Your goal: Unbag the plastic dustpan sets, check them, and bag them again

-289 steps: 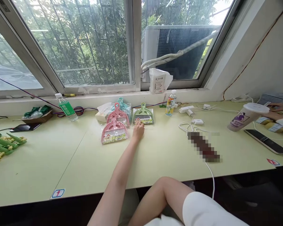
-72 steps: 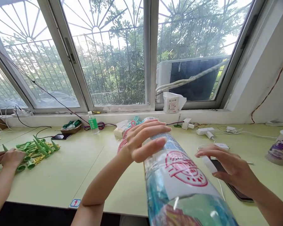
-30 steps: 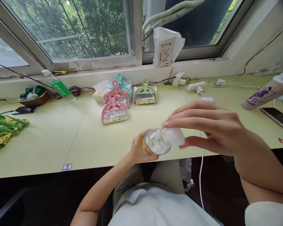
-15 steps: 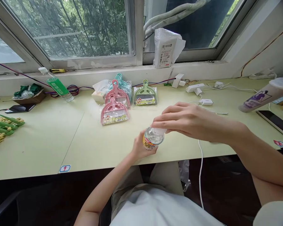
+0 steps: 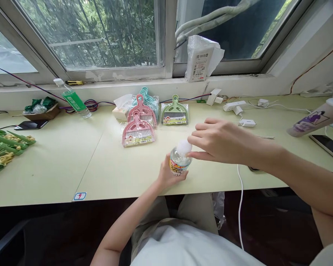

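Note:
My left hand (image 5: 167, 174) is wrapped round a clear plastic drink bottle (image 5: 180, 162) with a yellow and red label. I hold it nearly upright above the table's front part. A white cap (image 5: 184, 147) sits on its neck. My right hand (image 5: 218, 142) reaches in from the right, thumb and index finger closed at the cap's right side. Beyond my hands lie packaged dustpan-and-brush sets: a green set (image 5: 174, 112), pink sets (image 5: 138, 129) and turquoise ones (image 5: 151, 101) behind them.
A green-labelled bottle (image 5: 76, 101) and a tissue pack (image 5: 121, 107) stand towards the window. Green plastic parts (image 5: 7, 146) lie at the left. On the right are white chargers (image 5: 235, 106), a cup (image 5: 313, 117) and a phone (image 5: 329, 147).
The bottle, earlier standing at the back, was raised close to the camera with its cap off. It has come down over the table, and the cap is on its neck.

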Demonstrator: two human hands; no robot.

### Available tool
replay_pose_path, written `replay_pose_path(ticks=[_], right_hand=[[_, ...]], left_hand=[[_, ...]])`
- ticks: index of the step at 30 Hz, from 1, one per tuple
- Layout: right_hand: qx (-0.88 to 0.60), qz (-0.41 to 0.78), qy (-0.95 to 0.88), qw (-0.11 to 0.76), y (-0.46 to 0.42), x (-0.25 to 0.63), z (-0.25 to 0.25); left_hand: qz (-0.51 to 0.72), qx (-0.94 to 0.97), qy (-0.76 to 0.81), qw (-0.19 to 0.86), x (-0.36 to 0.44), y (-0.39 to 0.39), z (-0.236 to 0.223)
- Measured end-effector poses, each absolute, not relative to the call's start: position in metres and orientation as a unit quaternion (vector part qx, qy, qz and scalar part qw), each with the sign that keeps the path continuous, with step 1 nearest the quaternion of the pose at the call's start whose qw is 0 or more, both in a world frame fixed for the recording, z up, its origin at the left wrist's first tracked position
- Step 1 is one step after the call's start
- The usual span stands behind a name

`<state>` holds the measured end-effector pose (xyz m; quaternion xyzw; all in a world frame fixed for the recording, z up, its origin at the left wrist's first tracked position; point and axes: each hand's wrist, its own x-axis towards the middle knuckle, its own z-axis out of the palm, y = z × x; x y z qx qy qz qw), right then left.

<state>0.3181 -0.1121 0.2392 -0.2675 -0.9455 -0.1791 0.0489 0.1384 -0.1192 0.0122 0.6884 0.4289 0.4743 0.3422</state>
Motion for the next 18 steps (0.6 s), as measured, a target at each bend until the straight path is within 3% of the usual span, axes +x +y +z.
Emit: replay_pose_path(ticks=[5,10,16,18], right_hand=[[-0.24,-0.19,-0.949,0.076,-0.108,0.317,0.236],[-0.193,-0.175,-0.965,0.036,-0.099,0.306,0.228],[-0.396,-0.269,-0.875,0.076,-0.119,0.281,0.21],[-0.404,-0.286,-0.865,0.088,-0.124,0.282,0.208]], left_hand=[[0.475,0.684,0.433,0.346,0.138,-0.12,0.013],[0.458,0.7,0.432,0.338,0.142,-0.123,0.019],[0.462,0.672,0.479,0.326,0.154,-0.126,0.017],[0.459,0.669,0.485,0.326,0.153,-0.125,0.017]])
